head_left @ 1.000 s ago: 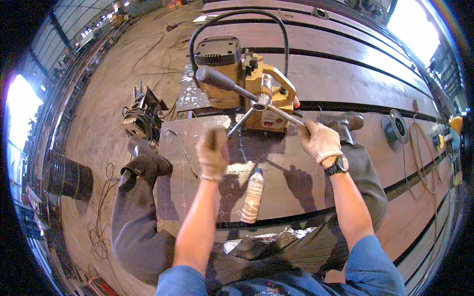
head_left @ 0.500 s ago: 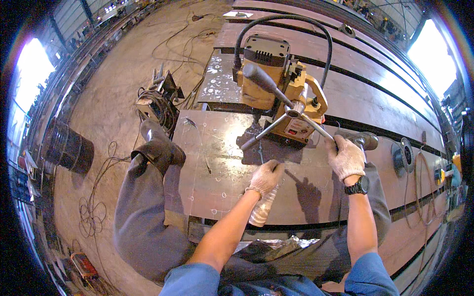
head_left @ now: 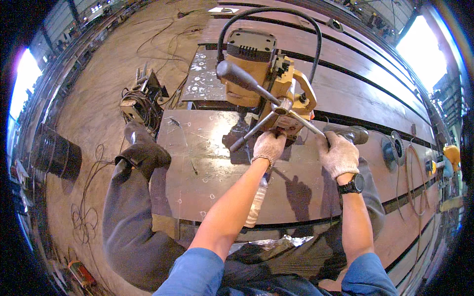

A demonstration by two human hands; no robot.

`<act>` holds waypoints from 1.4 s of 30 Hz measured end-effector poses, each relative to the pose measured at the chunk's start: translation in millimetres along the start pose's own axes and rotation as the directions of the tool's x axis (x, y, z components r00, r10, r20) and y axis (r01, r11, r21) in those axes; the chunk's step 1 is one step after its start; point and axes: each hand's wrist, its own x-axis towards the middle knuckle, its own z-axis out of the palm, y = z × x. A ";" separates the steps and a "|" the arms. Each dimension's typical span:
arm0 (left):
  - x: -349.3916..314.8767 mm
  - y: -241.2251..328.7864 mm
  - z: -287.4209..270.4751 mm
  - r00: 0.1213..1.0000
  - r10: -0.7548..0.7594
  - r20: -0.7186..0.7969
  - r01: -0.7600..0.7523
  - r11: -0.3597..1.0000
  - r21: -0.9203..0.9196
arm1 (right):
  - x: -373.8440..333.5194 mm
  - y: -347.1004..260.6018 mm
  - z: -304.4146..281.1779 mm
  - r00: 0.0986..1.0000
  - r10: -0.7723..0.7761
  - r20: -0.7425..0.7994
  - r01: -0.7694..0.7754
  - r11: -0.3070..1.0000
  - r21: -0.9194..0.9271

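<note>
A yellow and grey magnetic drill [head_left: 247, 74] stands on the steel plate [head_left: 197, 158] in front of me. Its three-spoke feed handle [head_left: 281, 108] faces me. My right hand [head_left: 338, 154], in a knitted work glove, is closed round the outer end of the right spoke. My gloved left hand [head_left: 270, 147] reaches up to the drill's front control panel, with curled fingers touching it near the switch. The fingertips partly cover the panel. A plastic bottle [head_left: 254, 209] is below my left wrist at the plate's near edge, partly behind the forearm. The drill bit is in shadow.
A black cable [head_left: 318, 42] arches over the drill. At the left, a bundle of coiled cable [head_left: 143, 108] sits beyond my boot [head_left: 143, 148], and a black bucket [head_left: 57, 153] stands on the floor. An angle grinder [head_left: 353, 134] and a round flanged part [head_left: 394, 149] are at the right.
My left hand has moved up and forward from beside the bottle to the drill's control panel. My right hand stays on the spoke. The whole view has shifted slightly.
</note>
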 end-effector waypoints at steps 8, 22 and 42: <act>1.0 19.1 2.1 0.997 0.078 -0.019 -0.075 0.991 0.109 | -0.9 2.0 -3.1 1.000 -0.001 -0.011 0.001 1.000 0.019; 5.9 19.6 8.4 0.983 0.164 -0.077 -0.164 0.986 0.009 | -0.4 3.8 -3.1 1.000 0.010 -0.024 -0.010 1.000 0.007; 13.8 5.4 22.9 0.989 0.118 -0.087 -0.117 0.993 0.023 | 1.3 -9.5 -27.8 0.999 0.002 0.038 -0.001 0.999 -0.043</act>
